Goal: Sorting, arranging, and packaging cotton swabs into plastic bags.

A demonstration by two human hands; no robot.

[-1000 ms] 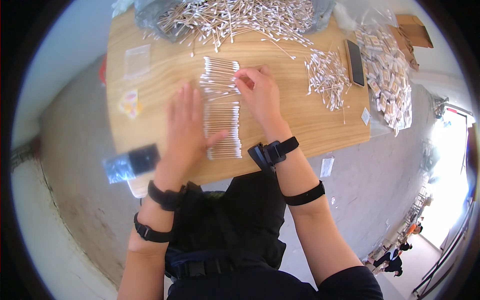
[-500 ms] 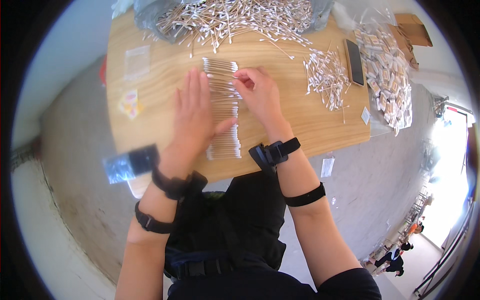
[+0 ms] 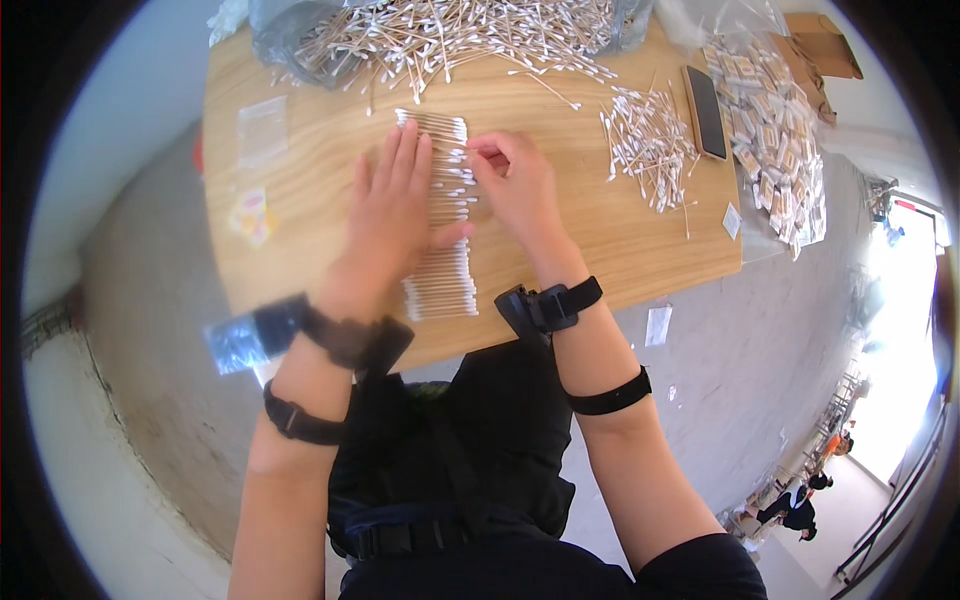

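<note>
Wooden tabletop is filling the upper half of the view, seen from above, with grey concrete floor around it. Lying down its middle is a neat row of cotton swabs, packed side by side in a long column running toward the person. The left hand is resting flat and open on the left side of that row, fingers spread forward, gripping nothing. The right hand is sitting just right of the row, its fingertips pinching at the swab ends near the top. Both wrists are wearing dark straps. A large loose heap of swabs is spilling along the far edge, a smaller scatter of swabs is lying to the right, beside a dark phone and a pile of small packets.
</note>
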